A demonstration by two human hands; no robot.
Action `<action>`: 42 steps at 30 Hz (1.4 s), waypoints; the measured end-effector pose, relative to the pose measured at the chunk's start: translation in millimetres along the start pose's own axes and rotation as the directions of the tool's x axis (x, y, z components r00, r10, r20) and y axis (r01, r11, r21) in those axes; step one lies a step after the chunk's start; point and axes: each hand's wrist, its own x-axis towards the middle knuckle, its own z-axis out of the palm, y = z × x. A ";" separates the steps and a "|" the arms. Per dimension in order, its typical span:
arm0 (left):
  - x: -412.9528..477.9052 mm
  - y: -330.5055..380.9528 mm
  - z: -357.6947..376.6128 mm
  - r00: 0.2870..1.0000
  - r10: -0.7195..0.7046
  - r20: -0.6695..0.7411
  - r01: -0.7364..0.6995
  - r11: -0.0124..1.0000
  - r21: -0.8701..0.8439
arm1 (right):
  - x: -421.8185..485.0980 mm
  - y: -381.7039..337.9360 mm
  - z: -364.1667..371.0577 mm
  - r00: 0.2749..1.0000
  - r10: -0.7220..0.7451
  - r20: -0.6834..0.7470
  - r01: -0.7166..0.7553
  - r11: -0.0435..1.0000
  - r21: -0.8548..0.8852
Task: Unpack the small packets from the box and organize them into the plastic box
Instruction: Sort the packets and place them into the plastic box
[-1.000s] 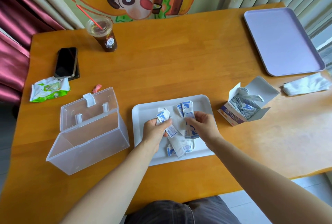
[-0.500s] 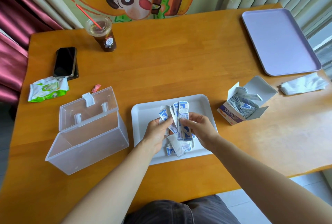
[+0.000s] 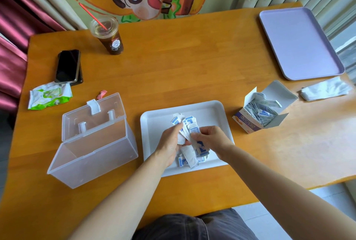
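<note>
Above the middle of the white tray (image 3: 212, 106), two hands meeting on one fanned bundle of small blue-and-white packets (image 3: 189, 126): left grip (image 3: 169, 143) curled round the bundle's near end, right grip (image 3: 210, 139) pinching the same bundle from the other side between thumb and fingertips. Number in the bundle not countable, several at least. Beneath the hands, on the tray floor, about three loose packets (image 3: 185, 160) showing, partly hidden. Just left of the tray, one clear plastic box (image 3: 92, 149), lid swung back and open. Right of the tray, near but apart, one cardboard box (image 3: 258, 116) with flaps open and many more packets inside. Farther right, one white folded cloth (image 3: 325, 90); beyond that, one lilac tray (image 3: 296, 43). Beyond the tray to the left, well apart: one lidded cup (image 3: 107, 35) of dark drink with one red straw, one dark phone (image 3: 67, 65), one green pack (image 3: 50, 95), one small red wrapper (image 3: 101, 94). All on one wooden desk (image 3: 173, 66).
</note>
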 end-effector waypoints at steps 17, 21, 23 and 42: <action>8.9 -3.2 -12.0 0.987 0.160 0.005 -0.143 0.871 0.470 | 4.8 -3.6 -20.6 0.999 -0.002 -0.038 0.011 0.973 0.231; 3.7 0.9 -3.4 0.990 0.124 0.069 -0.141 0.897 0.419 | 4.4 1.2 -18.9 1.000 0.015 0.027 -0.021 0.974 0.225; 7.6 -1.4 -4.4 0.988 0.153 0.035 -0.153 0.895 0.418 | 3.3 1.2 -18.8 0.999 0.031 0.029 -0.038 0.958 0.285; 13.4 -7.1 4.6 0.999 -0.038 -0.037 0.041 0.996 0.085 | -3.1 4.7 -4.3 0.998 -0.037 -0.059 0.052 0.963 0.263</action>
